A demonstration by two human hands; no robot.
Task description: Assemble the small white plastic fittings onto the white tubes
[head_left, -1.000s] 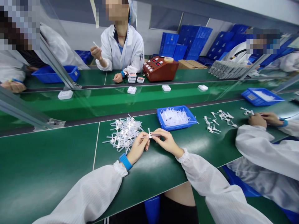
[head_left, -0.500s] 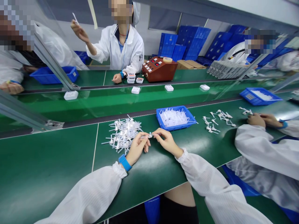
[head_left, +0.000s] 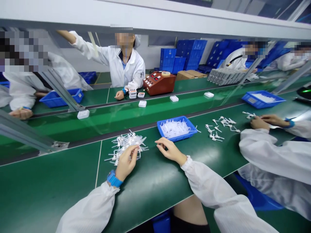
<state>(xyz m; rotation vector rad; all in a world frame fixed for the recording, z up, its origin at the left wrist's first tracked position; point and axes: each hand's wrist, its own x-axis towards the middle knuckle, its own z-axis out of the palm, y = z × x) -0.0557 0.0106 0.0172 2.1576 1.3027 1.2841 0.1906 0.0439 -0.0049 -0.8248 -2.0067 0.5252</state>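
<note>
My left hand (head_left: 126, 162), with a blue wristband, is over the right side of a loose pile of thin white plastic strips with small clips (head_left: 128, 140). Its thumb and fingers are a little apart, and I make out no piece held in them. To the right, my right hand (head_left: 170, 150) hovers above the green table, fingers slightly curled and thumb apart from them, with nothing visible between. Just behind it stands a blue tray (head_left: 181, 136) heaped with translucent white strips.
Small white strip pieces (head_left: 225, 122) are scattered to the right, near a co-worker's hands (head_left: 261, 123). Another blue tray (head_left: 252, 102) stands beyond. White square boxes (head_left: 142, 103) sit on the green belt (head_left: 116, 113). Across it is a red-brown box with displays (head_left: 159, 83); a metal post (head_left: 24, 132) rises at left.
My hands have come apart from the small piece they held together. The left moved left to the pile; the right stays near the tray. The view tilted upward, and the co-worker opposite raised an arm.
</note>
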